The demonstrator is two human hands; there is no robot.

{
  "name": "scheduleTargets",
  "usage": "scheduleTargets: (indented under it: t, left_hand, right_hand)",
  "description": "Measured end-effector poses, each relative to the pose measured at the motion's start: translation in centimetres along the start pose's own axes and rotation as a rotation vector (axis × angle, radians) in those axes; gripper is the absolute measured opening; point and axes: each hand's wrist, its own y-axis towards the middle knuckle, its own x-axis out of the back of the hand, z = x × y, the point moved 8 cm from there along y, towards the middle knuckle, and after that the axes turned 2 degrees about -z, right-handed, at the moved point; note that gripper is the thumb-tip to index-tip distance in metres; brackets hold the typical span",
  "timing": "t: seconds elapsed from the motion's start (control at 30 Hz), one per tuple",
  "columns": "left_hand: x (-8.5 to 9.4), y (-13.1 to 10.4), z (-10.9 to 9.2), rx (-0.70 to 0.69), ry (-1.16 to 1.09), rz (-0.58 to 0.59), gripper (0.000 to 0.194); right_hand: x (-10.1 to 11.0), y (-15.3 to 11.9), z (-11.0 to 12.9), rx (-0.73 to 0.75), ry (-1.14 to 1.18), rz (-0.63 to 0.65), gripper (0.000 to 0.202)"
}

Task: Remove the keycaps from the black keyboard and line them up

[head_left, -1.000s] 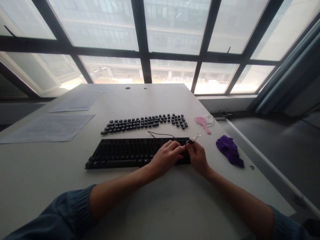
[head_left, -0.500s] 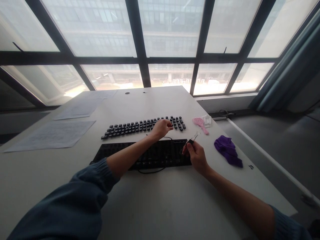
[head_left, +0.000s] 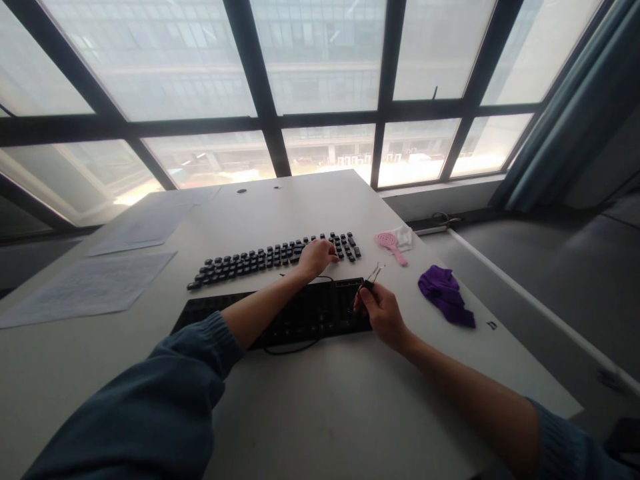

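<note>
Several black keycaps (head_left: 240, 265) stand in rows on the white table (head_left: 310, 427). Over the right part of these rows, my left hand (head_left: 316, 257) is closed, its fingertips pinched at a small dark keycap. The fingers partly hide that keycap. Nearer to me lies a black keyboard (head_left: 320, 308), crossed by my left forearm. At its right end, my right hand (head_left: 384, 310) is closed around the dark handle of a wire keycap puller (head_left: 373, 277). The puller's thin metal wires point up and away from me.
A pink hairbrush (head_left: 387, 241) lies by a white crumpled wrapper (head_left: 404, 238) on the right. Nearer is a purple cloth (head_left: 445, 293), with a small dark piece (head_left: 492, 325) by the table edge. Printed sheets (head_left: 85, 287) lie left. A cable (head_left: 293, 350) loops before the keyboard.
The view has shifted slightly, so the table items appear further left. My left hand has lowered from above the keycaps down among them. My right hand still holds the keycap puller.
</note>
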Motion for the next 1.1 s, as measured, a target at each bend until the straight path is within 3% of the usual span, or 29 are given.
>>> scheduleTargets:
  t: [0.17,0.27,0.33,0.47,0.6,0.8,1.1]
  left_hand:
    - [2.4,-1.1,-0.9,-0.043,-0.005,-0.055,0.022]
    - [4.7,-4.4,-3.1,-0.182,-0.044,-0.148,0.022]
    - [5.4,-7.6,-4.8,-0.276,-0.087,-0.149,0.024]
    - [4.4,-13.6,-6.6,-0.350,-0.163,-0.053,0.018]
    - [2.9,-16.9,-7.2,-0.430,-0.209,0.000,0.012]
    - [1.1,-18.0,-7.9,-0.483,-0.136,0.014,0.030]
    - [0.2,-17.4,-8.2,-0.486,-0.174,0.029,0.012]
  right_hand:
    - [0.3,0.0,0.4,0.019,-0.010,-0.015,0.035]
    - [0.3,0.0,0.6,0.032,-0.034,-0.034,0.035]
    - [0.5,0.0,0.6,0.037,-0.046,-0.061,0.034]
    - [0.8,-0.2,0.7,0.039,-0.070,-0.101,0.033]
    - [0.2,-0.6,0.9,0.057,-0.079,-0.033,0.033]
    - [0.2,-0.5,0.0,0.004,-0.078,-0.087,0.037]
    - [0.2,-0.2,-0.8,-0.024,-0.152,-0.112,0.041]
